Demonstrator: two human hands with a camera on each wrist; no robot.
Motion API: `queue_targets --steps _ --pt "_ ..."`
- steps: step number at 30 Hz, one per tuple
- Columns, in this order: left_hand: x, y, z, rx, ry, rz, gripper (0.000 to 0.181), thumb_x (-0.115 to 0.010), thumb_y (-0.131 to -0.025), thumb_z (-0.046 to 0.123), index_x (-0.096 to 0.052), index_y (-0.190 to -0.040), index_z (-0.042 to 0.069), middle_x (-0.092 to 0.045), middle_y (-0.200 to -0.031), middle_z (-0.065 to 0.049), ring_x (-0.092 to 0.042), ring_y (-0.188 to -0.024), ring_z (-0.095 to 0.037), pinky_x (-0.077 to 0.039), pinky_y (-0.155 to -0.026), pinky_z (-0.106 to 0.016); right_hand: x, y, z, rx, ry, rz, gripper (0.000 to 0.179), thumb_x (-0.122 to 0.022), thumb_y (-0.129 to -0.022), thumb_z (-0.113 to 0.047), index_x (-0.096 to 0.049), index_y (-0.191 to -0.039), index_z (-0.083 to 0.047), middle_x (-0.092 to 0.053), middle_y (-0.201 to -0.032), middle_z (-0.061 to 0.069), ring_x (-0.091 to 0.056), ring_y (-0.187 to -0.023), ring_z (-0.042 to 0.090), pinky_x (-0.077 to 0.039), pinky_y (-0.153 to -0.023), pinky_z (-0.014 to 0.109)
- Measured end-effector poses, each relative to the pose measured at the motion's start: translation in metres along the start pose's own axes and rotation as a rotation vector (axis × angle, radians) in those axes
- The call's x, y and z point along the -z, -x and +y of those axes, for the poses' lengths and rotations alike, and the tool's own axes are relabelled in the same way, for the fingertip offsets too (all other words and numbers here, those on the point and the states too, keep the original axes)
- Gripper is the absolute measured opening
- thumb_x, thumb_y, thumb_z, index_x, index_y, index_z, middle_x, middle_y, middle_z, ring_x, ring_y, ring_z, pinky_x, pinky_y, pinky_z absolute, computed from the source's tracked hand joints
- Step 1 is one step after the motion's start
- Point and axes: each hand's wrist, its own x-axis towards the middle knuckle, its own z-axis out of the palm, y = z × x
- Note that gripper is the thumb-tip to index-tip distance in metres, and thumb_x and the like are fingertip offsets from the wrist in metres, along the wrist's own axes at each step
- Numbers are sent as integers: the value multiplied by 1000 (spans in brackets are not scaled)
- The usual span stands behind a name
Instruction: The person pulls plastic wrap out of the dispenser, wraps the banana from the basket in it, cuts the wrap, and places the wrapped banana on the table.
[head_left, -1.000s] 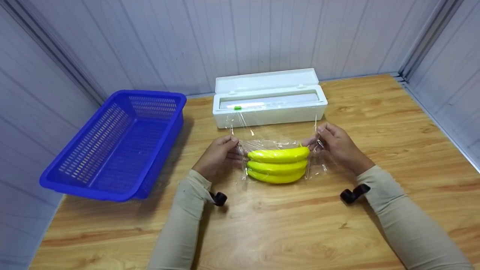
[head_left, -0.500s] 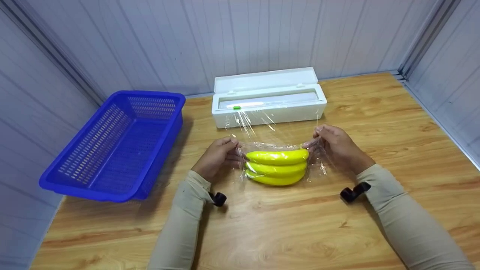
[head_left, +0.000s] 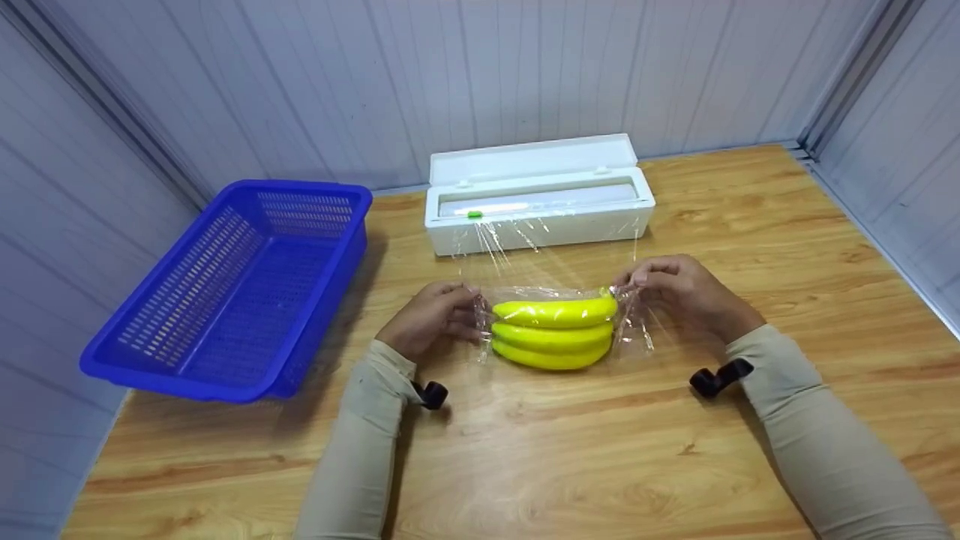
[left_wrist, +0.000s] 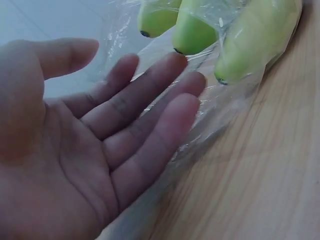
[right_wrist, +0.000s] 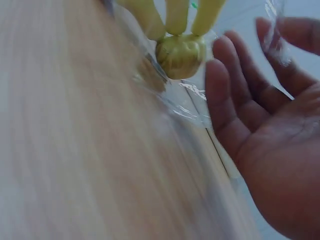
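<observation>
Where two bare hands meet a sheet of clear film near the centre of the frame, a person is at work over a bunch of yellow bananas. The right hand [head_left: 679, 289], right of centre, has its thumb and index finger drawn together in a small pinching grip on the edge of the clear film [head_left: 547, 292]; in the right wrist view its other fingers extend beside the rounded stem end. The left hand [head_left: 435, 319], left of centre, has a loose, wide grip: its fingers reach out nearly straight, with the thumb standing apart, and the fingertips are up against the film by the banana tips.

Between the hands, the bananas [head_left: 555, 335], three of them, lie on their side on the table, stem at upper right. The film covers them, shiny and crumpled at both ends; I cannot tell how far it goes underneath.

From there the film stretches up to a long white box [head_left: 538, 232] at upper centre, its lid [head_left: 536, 161] raised and a small green piece [head_left: 475, 215] at its front left edge. A deep blue slotted basket [head_left: 251, 300] sits at left. Beige sleeves [head_left: 360, 442] come in from the bottom of the frame. Everything rests on a wood-grain table [head_left: 562, 465], with pale panelled walls [head_left: 525, 67] behind and at both sides.
</observation>
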Motion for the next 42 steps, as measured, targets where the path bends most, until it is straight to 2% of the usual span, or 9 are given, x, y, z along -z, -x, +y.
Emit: queue_targets --steps 4,6,11,15,20,25,33,38,42 --pt "-3 -2 -3 -79 57 6 32 -48 -106 19 -56 -119 -9 -69 -118 -19 -68 -103 -34 -55 -87 -49 -5 -3 2 25 73 50 34 -54 -104 -12 -53 -103 23 -68 -120 19 -65 -112 26 -53 -92 37" --pt "-5 -4 -4 -91 81 26 28 -47 -106 19 -58 -114 -6 -70 -112 -19 -69 -99 -34 -57 -84 -47 -6 -4 2 22 104 59 38 -52 -105 -14 -49 -103 24 -69 -119 18 -65 -112 25 -53 -91 36" --pt "-8 -7 -4 -61 130 97 23 -44 -107 20 -58 -103 2 -71 -92 -14 -71 -85 -30 -59 -71 -43 -7 -4 3 -7 150 81 38 -48 -107 -17 -49 -101 20 -71 -113 17 -68 -106 25 -54 -90 35" --pt "-10 -8 -4 -42 142 127 23 -39 -109 19 -55 -102 3 -71 -90 -12 -71 -84 -29 -58 -65 -41 -8 -4 4 -24 147 86 34 -48 -107 -17 -50 -101 17 -71 -113 20 -68 -102 26 -54 -91 35" --pt "-12 -9 -6 -31 141 161 22 -40 -109 18 -54 -104 2 -69 -92 -13 -70 -84 -29 -59 -65 -42 -9 -5 5 -14 135 98 30 -47 -107 -15 -51 -100 14 -70 -108 21 -68 -97 23 -55 -89 33" --pt "-12 -10 -7 -13 138 194 20 -41 -108 15 -53 -108 -2 -69 -94 -14 -71 -83 -28 -59 -69 -42 -9 -4 5 -15 174 105 30 -46 -107 -16 -51 -101 13 -71 -105 19 -68 -93 20 -56 -83 30" --pt "-15 -11 -8 1 133 211 14 -43 -107 10 -52 -108 0 -70 -97 -16 -71 -79 -24 -59 -71 -35 -5 -5 11 6 -44 8 32 -47 -107 -11 -46 -99 19 -69 -115 24 -68 -106 28 -54 -91 36" --pt "-14 -10 -9 -35 112 178 11 -49 -104 6 -53 -111 -2 -71 -96 -15 -71 -77 -22 -60 -69 -34 -4 -4 13 -7 -85 -6 26 -49 -106 -9 -49 -97 16 -69 -116 23 -68 -106 26 -54 -90 35" --pt "-8 -10 -9 -68 115 156 23 -54 -101 4 -52 -118 -11 -69 -95 -14 -71 -78 -24 -60 -73 -39 -2 -2 12 -38 -67 12 21 -51 -105 -10 -57 -96 9 -70 -114 21 -68 -107 26 -54 -91 37"
